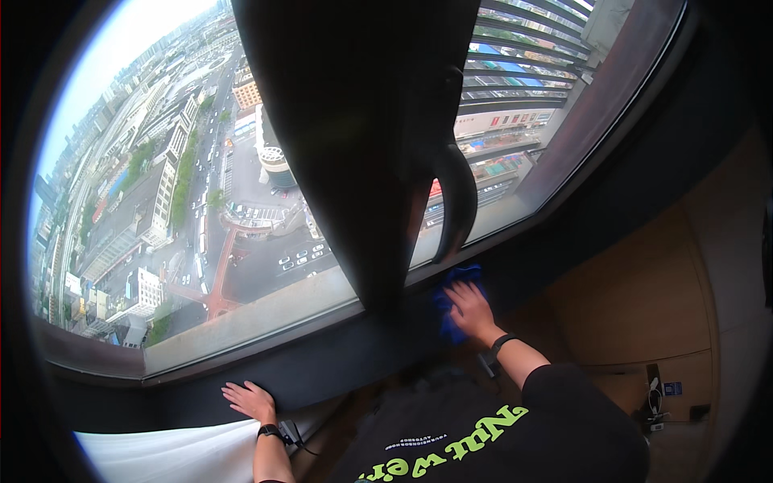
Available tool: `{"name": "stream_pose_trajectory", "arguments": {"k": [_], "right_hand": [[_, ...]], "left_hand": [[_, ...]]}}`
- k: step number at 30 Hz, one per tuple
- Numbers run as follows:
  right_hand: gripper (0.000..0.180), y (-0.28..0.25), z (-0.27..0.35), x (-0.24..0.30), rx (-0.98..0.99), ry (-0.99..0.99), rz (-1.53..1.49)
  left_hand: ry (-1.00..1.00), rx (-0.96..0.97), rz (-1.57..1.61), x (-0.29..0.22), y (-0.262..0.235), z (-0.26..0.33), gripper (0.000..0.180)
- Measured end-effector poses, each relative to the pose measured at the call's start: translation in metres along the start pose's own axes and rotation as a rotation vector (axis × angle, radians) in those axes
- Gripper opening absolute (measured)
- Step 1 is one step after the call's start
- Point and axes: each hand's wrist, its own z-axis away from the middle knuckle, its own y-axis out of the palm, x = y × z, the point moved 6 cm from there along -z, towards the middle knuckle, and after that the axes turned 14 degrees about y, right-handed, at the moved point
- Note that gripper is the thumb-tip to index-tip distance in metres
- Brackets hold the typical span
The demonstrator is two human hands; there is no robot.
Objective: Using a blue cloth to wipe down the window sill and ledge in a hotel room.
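My right hand presses a blue cloth flat against the dark window sill, just right of the thick dark window post. My left hand rests open and flat on the same sill further left, fingers spread, holding nothing. Both wrists wear dark bands. A curved dark handle hangs on the post above the cloth.
A large window pane looks down on a city from high up. White fabric lies at the lower left below the sill. Wooden panels and a small device with cables are at the right.
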Motion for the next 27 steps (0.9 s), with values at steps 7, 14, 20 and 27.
{"name": "stream_pose_trajectory", "arguments": {"k": [7,14,20,27], "right_hand": [[0.058,-0.040,-0.009,-0.043,-0.230,0.656,0.213],[0.060,-0.054,-0.025,-0.043,-0.266,0.753,0.267],[0.062,-0.057,-0.008,-0.007,-0.099,0.431,0.224],[0.062,-0.072,0.009,0.052,0.114,0.001,0.135]], "left_hand": [[-0.025,0.003,-0.016,-0.031,-0.048,0.022,0.059],[-0.041,-0.008,-0.011,-0.040,-0.070,0.028,0.059],[-0.047,-0.006,-0.045,-0.034,-0.074,0.025,0.058],[-0.038,-0.001,-0.072,-0.032,-0.077,0.023,0.058]]}}
